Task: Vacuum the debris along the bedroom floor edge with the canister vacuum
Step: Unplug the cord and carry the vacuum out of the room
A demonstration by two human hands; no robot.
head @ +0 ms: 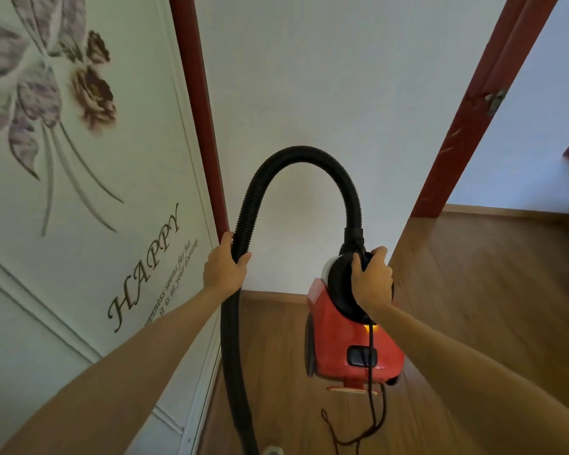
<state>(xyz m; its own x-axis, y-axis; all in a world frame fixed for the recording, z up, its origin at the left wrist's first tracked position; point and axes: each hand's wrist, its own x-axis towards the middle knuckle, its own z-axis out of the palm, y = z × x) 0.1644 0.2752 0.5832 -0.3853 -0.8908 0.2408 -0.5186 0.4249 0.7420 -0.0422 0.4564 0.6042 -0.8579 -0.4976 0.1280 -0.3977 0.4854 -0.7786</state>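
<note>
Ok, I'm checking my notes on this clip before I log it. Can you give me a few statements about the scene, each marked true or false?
1. The left hand grips the black hose. True.
2. The canister vacuum is blue. False: it is red.
3. The right hand holds the vacuum's black end, near where the hose joins. True.
4. The floor is carpeted. False: it is wood boards.

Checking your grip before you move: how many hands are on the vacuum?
2. Left hand grips the hose; right hand grips the canister at its top.
</note>
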